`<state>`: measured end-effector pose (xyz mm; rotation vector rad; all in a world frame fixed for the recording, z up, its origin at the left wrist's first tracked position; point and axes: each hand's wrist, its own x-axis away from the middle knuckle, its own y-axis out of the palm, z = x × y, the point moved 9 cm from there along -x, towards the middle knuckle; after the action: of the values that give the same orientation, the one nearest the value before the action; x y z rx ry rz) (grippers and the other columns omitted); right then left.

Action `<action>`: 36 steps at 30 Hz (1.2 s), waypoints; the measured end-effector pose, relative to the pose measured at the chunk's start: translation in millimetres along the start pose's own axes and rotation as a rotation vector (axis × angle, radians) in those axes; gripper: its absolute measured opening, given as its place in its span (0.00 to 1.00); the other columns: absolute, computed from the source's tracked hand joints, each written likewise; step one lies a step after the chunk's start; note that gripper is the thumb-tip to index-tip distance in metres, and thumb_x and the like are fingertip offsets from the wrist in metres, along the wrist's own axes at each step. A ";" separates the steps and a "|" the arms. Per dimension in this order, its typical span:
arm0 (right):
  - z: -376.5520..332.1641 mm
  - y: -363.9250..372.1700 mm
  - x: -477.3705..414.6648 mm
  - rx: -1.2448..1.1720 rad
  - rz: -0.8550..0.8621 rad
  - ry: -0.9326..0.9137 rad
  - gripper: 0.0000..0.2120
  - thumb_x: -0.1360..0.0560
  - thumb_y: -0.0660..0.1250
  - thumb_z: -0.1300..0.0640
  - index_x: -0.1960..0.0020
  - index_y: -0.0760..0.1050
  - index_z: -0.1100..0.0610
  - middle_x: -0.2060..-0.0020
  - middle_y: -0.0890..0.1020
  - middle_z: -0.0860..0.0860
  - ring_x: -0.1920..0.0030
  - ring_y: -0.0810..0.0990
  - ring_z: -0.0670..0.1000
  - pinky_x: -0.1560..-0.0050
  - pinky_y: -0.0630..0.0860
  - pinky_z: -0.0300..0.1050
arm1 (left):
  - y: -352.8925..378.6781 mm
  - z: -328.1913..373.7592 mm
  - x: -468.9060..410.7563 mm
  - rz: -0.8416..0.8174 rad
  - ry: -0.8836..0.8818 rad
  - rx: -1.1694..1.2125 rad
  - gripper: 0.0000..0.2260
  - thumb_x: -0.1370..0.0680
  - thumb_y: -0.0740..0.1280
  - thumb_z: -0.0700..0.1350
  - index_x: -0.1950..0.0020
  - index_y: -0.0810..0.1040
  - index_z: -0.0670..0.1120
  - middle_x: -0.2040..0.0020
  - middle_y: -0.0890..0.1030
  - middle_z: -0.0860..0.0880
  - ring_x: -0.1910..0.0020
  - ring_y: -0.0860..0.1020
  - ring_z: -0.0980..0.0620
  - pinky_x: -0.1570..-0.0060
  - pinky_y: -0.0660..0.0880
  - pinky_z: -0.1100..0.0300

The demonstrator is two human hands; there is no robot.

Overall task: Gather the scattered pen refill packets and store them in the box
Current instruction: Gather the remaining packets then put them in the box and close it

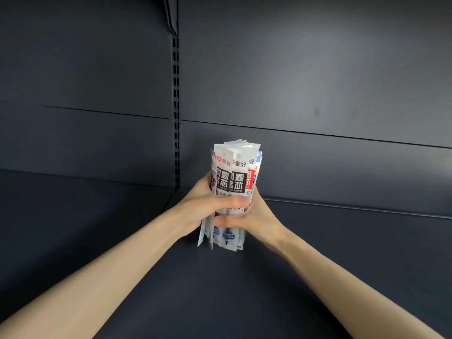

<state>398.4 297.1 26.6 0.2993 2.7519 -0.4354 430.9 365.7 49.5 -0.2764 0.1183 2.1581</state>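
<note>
Dark shelf [342,253] lies beneath you; both your hands, left hand [200,206] and right hand [256,216], wrap around an upright bundle of pen refill packets [232,177], gripping its middle.

1 bundle of pen refill packets [232,182]; exact packet count unreadable because the edges overlap. Counted on the facing side: 2 black-labelled packets [223,181], 1 red-labelled packet [250,178], 1 purple-tinted packet [213,179] at the left edge. More sit behind, not countable. 2 hands, left hand [205,204] and right hand [259,216], both wrapped round the one bundle. 1 dark shelf [220,289]. 1 slotted upright [176,106] on the back wall. 1 bracket [171,15] at top.
</note>
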 end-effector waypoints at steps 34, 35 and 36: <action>4.4 6.2 10.9 -0.058 0.020 0.164 0.31 0.32 0.74 0.68 0.33 0.70 0.54 0.44 0.83 0.51 0.45 0.82 0.48 0.46 0.80 0.43 | -7.6 -16.5 -4.4 0.050 -0.050 0.071 0.13 0.30 0.73 0.40 0.48 0.80 0.54 0.54 0.86 0.56 0.55 0.84 0.58 0.61 0.78 0.65; 1.5 3.9 12.9 -0.062 0.028 0.166 0.31 0.32 0.74 0.67 0.33 0.70 0.53 0.44 0.83 0.51 0.45 0.83 0.48 0.46 0.80 0.44 | -4.3 -13.2 -4.6 0.048 -0.043 0.076 0.13 0.29 0.72 0.40 0.48 0.80 0.54 0.54 0.86 0.56 0.55 0.84 0.58 0.61 0.78 0.64; -1.8 1.2 15.5 -0.066 0.036 0.168 0.30 0.32 0.74 0.67 0.33 0.70 0.54 0.45 0.83 0.51 0.45 0.83 0.49 0.46 0.80 0.45 | -0.3 -8.9 -4.0 0.047 -0.037 0.083 0.13 0.29 0.72 0.40 0.48 0.80 0.54 0.55 0.86 0.56 0.56 0.84 0.58 0.61 0.78 0.64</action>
<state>383.9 301.2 22.3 0.3840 2.9126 -0.3233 434.7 361.0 41.9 -0.1880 0.1941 2.1976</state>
